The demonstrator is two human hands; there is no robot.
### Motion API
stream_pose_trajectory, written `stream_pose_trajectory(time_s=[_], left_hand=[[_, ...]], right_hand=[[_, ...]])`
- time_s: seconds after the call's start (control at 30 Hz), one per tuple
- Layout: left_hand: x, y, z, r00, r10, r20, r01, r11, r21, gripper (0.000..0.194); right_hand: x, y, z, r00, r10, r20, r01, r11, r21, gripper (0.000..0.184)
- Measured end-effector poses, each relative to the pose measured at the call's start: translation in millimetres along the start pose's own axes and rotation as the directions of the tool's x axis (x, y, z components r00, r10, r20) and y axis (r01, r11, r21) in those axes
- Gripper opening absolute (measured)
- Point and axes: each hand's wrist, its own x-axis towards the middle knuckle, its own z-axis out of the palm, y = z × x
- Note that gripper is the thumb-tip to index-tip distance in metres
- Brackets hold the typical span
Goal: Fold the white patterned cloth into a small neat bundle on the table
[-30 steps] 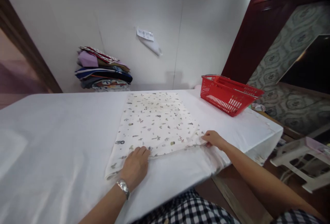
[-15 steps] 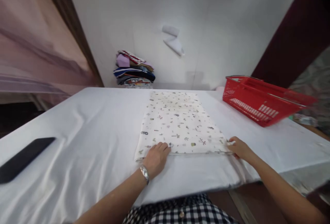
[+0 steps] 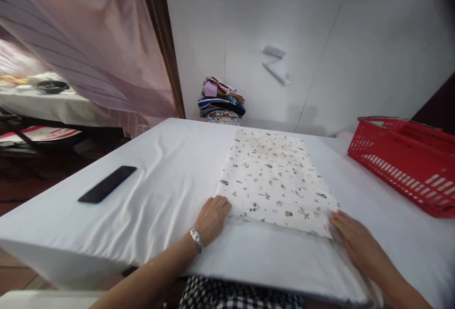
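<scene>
Printed cloth [image 3: 272, 183] is laid flat on the counter [image 3: 185, 150], between a dark slab-like object [image 3: 107, 184] and a red basket [image 3: 401, 169]. Step in hand, as judged: near edge being squared and smoothed. Near-left corner is touched by the left hand [image 3: 212, 219], its fingers close together and bent over the edge; near-right corner is touched by the right hand [image 3: 357, 242], fingers side by side. Whether cloth is pinched by either cannot be told, thumbs being hidden. For the next move, an even grip on both near corners seems called for, without the layers being dragged askew.

Cloth: thin, soft-looking, off-white, roughly rectangular, scattered with small plant-like motifs; layers seem stacked at the near edge. Counter is draped in smooth white fabric, rippled at left. Basket is slotted, glossy, plastic-looking. Folded textiles [image 3: 222, 102] are piled unevenly by the wall.
</scene>
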Motion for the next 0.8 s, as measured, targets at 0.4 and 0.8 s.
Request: stream_pose_trajectory(time_s=[0.4,0.8], left_hand=[[-24,-24,-6.3,0.995,-0.09,-0.036,0.089,0.995,-0.04,0.037],[-22,-40,-0.2,0.986,-0.165,-0.014,0.161,0.973,-0.167,0.039]], right_hand=[[-10,-1,12,0.995,0.096,0.001,-0.094,0.967,0.237,0.047],[-11,-47,-25,0.976,0.06,0.208,-0.125,0.94,0.318,0.054]])
